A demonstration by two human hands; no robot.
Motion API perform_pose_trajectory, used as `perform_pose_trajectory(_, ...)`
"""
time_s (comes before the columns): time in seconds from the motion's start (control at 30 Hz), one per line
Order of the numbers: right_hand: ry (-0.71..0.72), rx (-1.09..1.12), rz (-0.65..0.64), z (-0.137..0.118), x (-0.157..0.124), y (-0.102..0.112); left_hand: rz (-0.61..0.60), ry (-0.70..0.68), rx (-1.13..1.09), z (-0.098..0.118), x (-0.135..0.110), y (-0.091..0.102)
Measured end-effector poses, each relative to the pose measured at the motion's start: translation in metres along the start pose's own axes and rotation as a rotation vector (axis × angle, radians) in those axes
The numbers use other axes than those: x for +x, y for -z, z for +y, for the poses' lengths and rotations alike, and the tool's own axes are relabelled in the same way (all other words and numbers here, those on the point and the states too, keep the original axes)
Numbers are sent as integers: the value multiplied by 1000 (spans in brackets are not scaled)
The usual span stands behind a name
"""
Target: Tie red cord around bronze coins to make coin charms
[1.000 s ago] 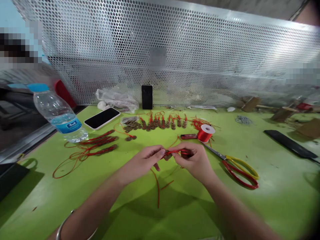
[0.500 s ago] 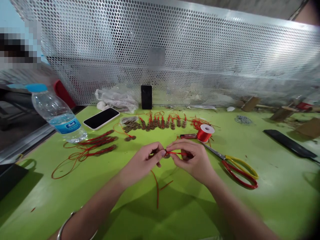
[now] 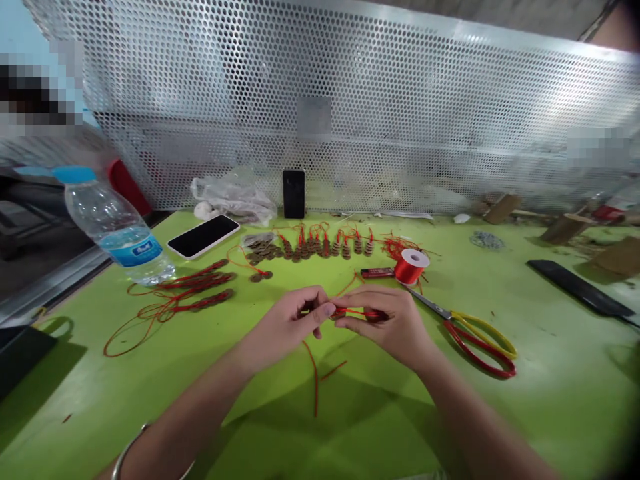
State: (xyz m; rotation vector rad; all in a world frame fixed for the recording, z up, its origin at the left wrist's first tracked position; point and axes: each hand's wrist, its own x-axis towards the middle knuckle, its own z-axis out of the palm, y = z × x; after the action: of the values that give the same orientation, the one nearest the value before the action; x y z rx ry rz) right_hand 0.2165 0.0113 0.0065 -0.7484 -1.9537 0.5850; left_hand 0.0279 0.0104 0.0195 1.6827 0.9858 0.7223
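Over the middle of the green table point(image 3: 500, 413), my left hand point(image 3: 287, 325) and my right hand point(image 3: 387, 323) meet fingertip to fingertip. Both pinch a red cord point(image 3: 353, 311) threaded with small brown coins; loose cord ends hang down to the table below my hands. Just behind my right hand stands a spool of red cord point(image 3: 411, 265). A row of finished coin-and-cord pieces point(image 3: 320, 245) lies further back.
Red and yellow scissors point(image 3: 475, 333) lie right of my hands. At the left are a water bottle point(image 3: 117, 230), a phone point(image 3: 203, 236) and long red coin strings point(image 3: 187, 293). A perforated metal screen point(image 3: 350, 113) closes the back. A black flat tool point(image 3: 580, 288) lies far right.
My hands have shifted slightly, the fingertips drawing closer together on the cord. Everything else on the table stays put.
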Motion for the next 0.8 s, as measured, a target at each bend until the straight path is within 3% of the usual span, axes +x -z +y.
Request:
perform_pose_trajectory(0.37,-122,57,60,-1,0,-3,48,17,-65,3,2,-2)
perform_pose_trajectory(0.8,-187,180,-66,-1,1,7,13,-59,97,4,-3,2)
